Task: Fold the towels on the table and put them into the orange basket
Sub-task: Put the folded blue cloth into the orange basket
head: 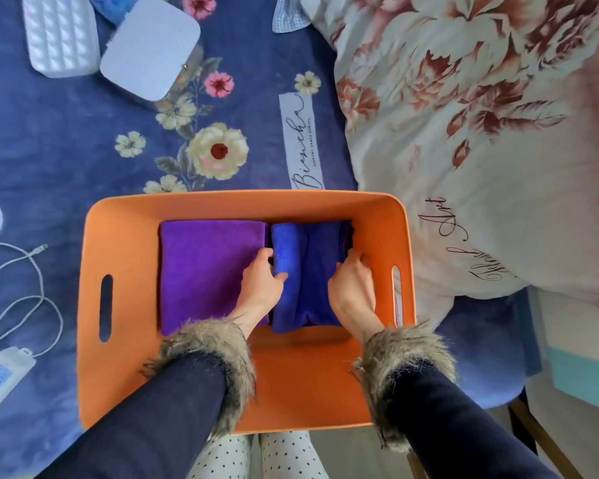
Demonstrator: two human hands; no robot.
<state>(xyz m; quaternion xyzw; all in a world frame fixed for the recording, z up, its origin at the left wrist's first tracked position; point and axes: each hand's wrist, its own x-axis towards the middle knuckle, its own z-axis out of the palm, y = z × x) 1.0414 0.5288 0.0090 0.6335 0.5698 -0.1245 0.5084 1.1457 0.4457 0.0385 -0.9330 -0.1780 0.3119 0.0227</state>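
The orange basket [125, 375] sits at the near edge of the blue flowered cover. A folded purple towel [208, 267] lies flat in its left half. Beside it on the right lies a folded blue towel [312, 271]. My left hand [261, 281] grips the blue towel's left edge, fingers tucked between the two towels. My right hand [351, 288] holds its right edge, fingers curled down beside the basket's right wall. Both hands are inside the basket.
A white box [149, 46] and a quilted white case [61, 32] lie at the far left. A power strip [0, 378] with white cables [25, 288] sits at the left edge. A floral quilt [481, 133] is heaped on the right.
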